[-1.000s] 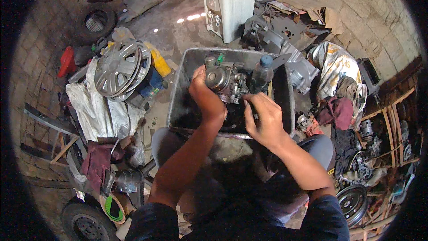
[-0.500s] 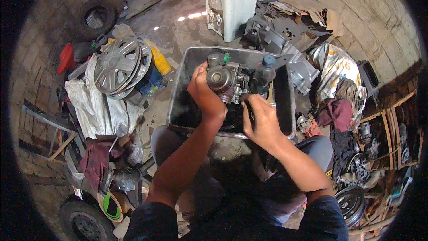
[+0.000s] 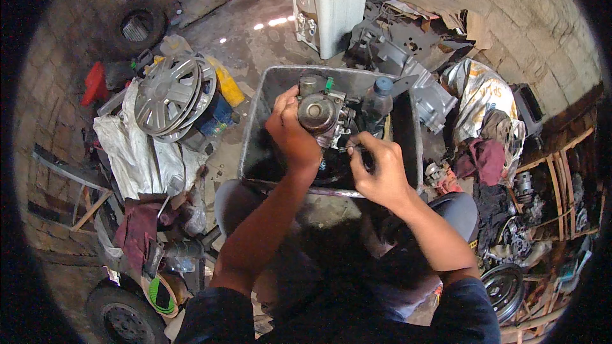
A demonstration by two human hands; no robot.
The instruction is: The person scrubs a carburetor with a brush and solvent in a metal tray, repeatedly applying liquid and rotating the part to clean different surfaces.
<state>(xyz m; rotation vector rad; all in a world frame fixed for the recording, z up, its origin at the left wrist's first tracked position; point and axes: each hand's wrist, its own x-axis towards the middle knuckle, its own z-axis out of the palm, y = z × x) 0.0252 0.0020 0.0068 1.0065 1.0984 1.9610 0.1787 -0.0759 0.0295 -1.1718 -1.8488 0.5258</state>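
Over a black plastic tub point(image 3: 250, 134), my left hand point(image 3: 292, 129) is wrapped round the left side of a carburetor point(image 3: 326, 130). The carburetor is grimy metal, with a round domed cap facing up and a small green part at its top. Thumb and fingers of my right hand point(image 3: 379, 164) are pinched together at the carburetor's lower right side; whatever lies between the fingertips is too small to make out. A clear plastic bottle point(image 3: 375, 109) with a blue cap stands in the tub, to the right of the carburetor. Dark shadow hides much of the tub's bottom.
A white jerrycan-like tank point(image 3: 331, 16) with a blue lid stands beyond the tub. Silver wheel covers point(image 3: 169, 97) lie on a white sack at left. Grey metal housings point(image 3: 430, 99) and a stuffed white sack point(image 3: 475, 83) lie at right. My knees flank the tub's near edge.
The carburetor has turned slightly and shifted a little to the right in my left hand. My right hand's fingers have curled and rotated at its side.
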